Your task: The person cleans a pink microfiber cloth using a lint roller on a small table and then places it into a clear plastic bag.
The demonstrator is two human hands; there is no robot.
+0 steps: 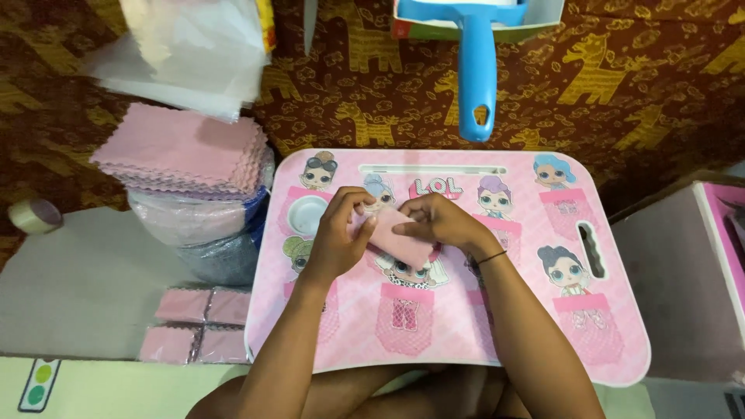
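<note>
A small pink cloth (400,242) lies folded on the pink lap table (605,341) printed with cartoon dolls. My left hand (341,229) pinches the cloth's left end. On the cloth's upper right edge, my right hand (438,223) presses down with curled fingers. Both hands meet over the middle of the table top. A thin dark band circles my right wrist.
A stack of pink cloths (182,149) rests on a plastic-wrapped bundle at the left, with clear bags (194,50) behind. Packed pink cloths (198,326) lie beside the table. A blue handled tool (475,70) lies beyond, a tape roll (32,216) far left, a pink box (718,256) right.
</note>
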